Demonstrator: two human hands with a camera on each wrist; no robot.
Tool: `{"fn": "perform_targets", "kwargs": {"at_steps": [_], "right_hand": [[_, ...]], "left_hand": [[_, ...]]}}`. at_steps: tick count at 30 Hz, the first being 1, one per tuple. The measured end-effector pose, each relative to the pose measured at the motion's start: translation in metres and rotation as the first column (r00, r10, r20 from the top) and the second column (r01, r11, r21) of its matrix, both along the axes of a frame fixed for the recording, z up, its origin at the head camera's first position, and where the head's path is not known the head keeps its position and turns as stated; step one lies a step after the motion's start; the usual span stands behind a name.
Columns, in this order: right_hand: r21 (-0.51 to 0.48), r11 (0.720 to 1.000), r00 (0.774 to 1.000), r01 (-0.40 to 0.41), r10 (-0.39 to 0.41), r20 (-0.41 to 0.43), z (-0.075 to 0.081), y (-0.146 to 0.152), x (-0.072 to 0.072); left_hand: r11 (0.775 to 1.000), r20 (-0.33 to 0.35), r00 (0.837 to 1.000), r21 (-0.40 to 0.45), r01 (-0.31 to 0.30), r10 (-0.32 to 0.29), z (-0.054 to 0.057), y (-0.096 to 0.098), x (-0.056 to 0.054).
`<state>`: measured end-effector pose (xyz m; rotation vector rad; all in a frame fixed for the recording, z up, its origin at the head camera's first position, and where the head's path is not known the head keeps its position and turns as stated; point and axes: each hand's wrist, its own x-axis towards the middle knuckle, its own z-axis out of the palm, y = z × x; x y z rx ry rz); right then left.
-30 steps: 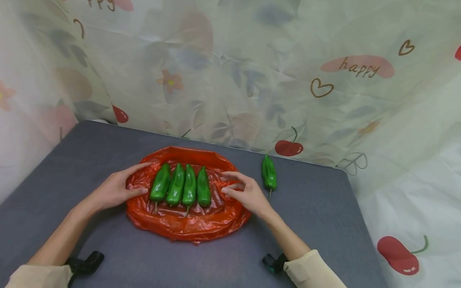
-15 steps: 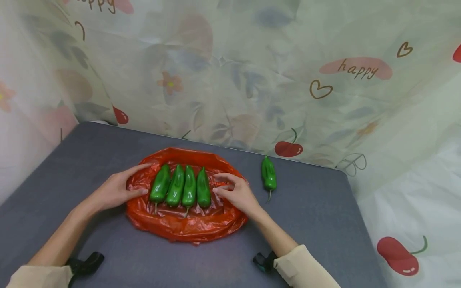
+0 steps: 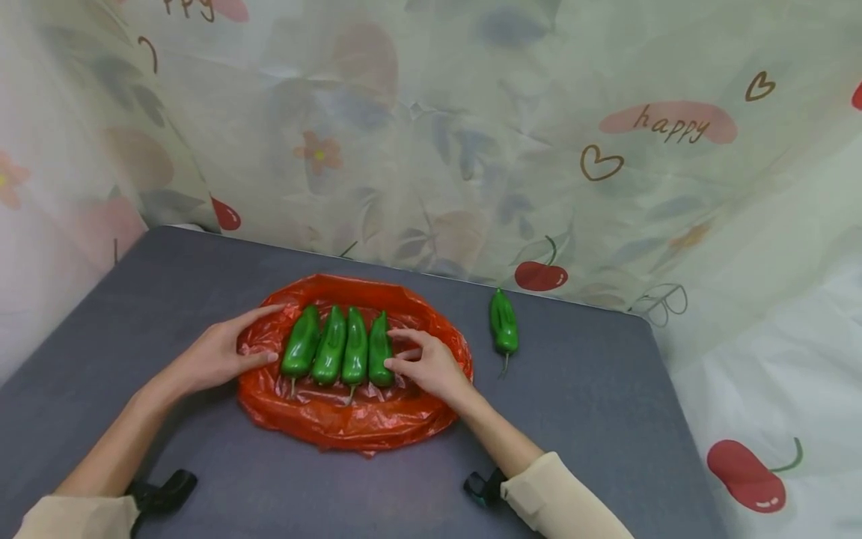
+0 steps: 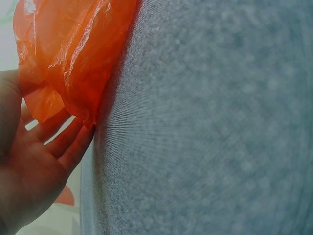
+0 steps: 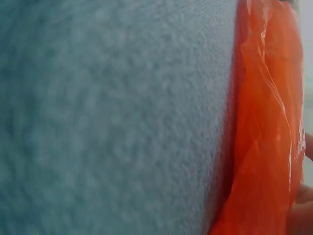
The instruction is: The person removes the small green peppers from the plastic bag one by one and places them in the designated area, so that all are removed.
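Several green peppers [image 3: 330, 350] lie side by side in an opened red plastic bag [image 3: 370, 434] whose sides are rolled down. My left hand [image 3: 214, 355] rests at the bag's left side with fingers extended and thumb spread. In the left wrist view, the fingers of that left hand [image 4: 44, 156] reach behind the orange-looking plastic [image 4: 73, 54]. My right hand [image 3: 431, 368] is over the bag's right side, its fingertips at the right edge of the rightmost pepper [image 3: 380, 352]. Only bits of that hand [image 5: 303, 210] show past the bag [image 5: 266, 132] in the right wrist view.
One more green pepper [image 3: 503, 326] lies on the grey table [image 3: 579, 404], to the right of the bag near the back edge. A printed curtain [image 3: 431, 150] hangs behind and beside the table. Dark wrist straps [image 3: 164, 490] sit on both forearms.
My right hand has moved left, from the bag's right side to the rightmost pepper, which now leans slightly differently. My left hand has stayed in place.
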<state>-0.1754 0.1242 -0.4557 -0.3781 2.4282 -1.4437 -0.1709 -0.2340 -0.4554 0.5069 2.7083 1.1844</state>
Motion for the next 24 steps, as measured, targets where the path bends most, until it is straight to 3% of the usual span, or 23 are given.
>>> {"fn": "perform_targets", "kwargs": {"at_steps": [16,24], "right_hand": [[0.110,0.994,0.996,-0.020,0.029,-0.081,-0.0064,-0.0062,0.0046],[0.091,0.995,0.996,-0.035,0.042,-0.083,-0.0078,-0.0073,0.0055]], "left_hand": [[1.000,-0.016,1.000,-0.018,-0.014,0.013,-0.0062,0.0020,0.0025],[1.000,-0.028,0.999,-0.010,-0.016,0.016,-0.0098,0.0022,0.0050]]}}
